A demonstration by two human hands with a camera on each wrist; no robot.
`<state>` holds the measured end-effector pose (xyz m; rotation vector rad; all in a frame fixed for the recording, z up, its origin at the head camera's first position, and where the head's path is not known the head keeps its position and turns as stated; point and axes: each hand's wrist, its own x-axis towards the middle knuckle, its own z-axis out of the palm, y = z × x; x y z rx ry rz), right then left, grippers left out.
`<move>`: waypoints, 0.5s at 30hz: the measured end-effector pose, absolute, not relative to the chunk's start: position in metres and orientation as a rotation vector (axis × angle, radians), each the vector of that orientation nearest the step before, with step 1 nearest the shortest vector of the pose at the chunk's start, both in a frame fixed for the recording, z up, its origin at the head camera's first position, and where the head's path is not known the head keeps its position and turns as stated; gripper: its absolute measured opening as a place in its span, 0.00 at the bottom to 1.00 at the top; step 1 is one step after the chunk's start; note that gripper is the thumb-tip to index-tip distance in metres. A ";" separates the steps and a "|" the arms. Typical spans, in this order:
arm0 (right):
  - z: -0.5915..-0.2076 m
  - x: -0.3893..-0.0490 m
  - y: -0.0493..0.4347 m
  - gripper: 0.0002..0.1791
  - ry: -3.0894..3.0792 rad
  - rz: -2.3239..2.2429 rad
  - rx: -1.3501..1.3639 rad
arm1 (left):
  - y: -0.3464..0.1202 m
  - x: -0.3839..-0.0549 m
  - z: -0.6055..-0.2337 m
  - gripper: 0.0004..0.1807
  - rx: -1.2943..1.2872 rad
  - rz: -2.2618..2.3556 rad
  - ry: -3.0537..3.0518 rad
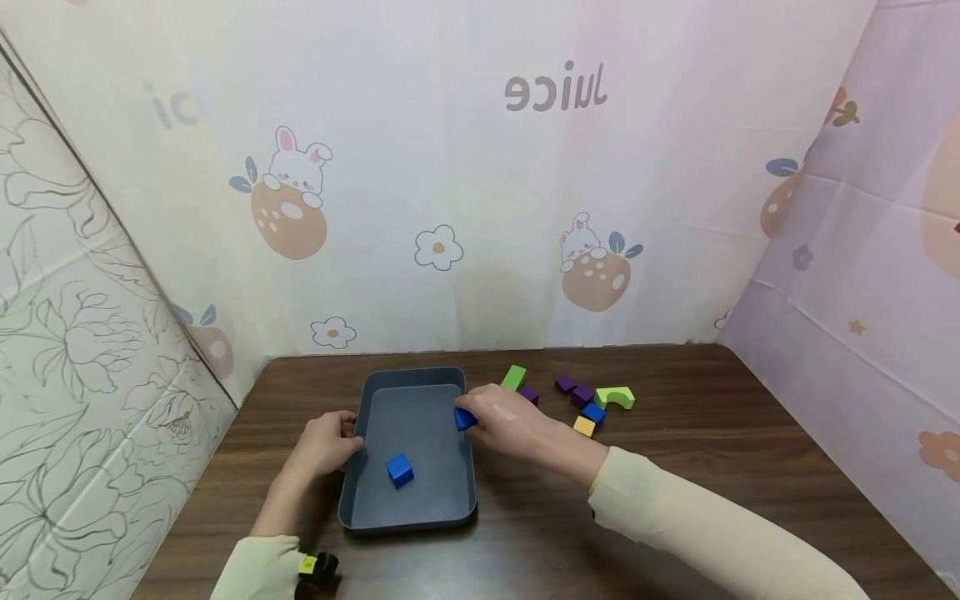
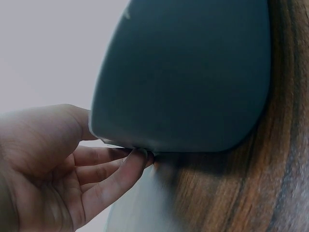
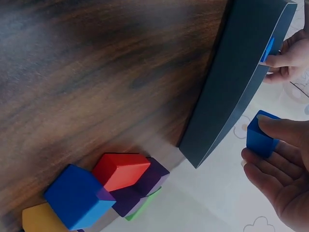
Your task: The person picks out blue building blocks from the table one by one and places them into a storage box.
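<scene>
A dark grey rectangular tray (image 1: pixel 435 496) lies on the wooden table, with one blue cube (image 1: pixel 400 470) on its floor. At the tray's left side, my left hand (image 1: pixel 325 446) grips the edge. The left wrist view shows its thumb at the tray wall and its fingers (image 2: pixel 116 186) bent under the bottom. Over the tray's right rim, my right hand (image 1: pixel 510 419) pinches a second blue cube (image 3: pixel 261 140) between thumb and fingertips. In the head view this cube overlaps the tray's inner right edge, partly hidden by the hand.
Right of the tray lie a green block (image 1: pixel 513 377), several purple blocks (image 1: pixel 582 394), a blue block (image 1: pixel 594 413), a yellow block (image 1: pixel 584 426) and a light green arch (image 1: pixel 615 397). The right wrist view adds a red block (image 3: pixel 120 170). Printed curtains (image 1: pixel 495 300) stand behind and beside the table.
</scene>
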<state>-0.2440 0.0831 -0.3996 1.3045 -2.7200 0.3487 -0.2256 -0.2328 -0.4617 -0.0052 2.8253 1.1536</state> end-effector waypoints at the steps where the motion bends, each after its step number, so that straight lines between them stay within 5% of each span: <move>1: -0.399 -0.245 0.082 0.18 -2.719 0.343 1.309 | -0.233 -0.226 -0.462 0.28 -0.006 1.152 2.825; 15: -0.399 -0.255 0.063 0.15 -2.747 0.353 1.347 | -0.233 -0.227 -0.462 0.28 -0.010 1.159 2.831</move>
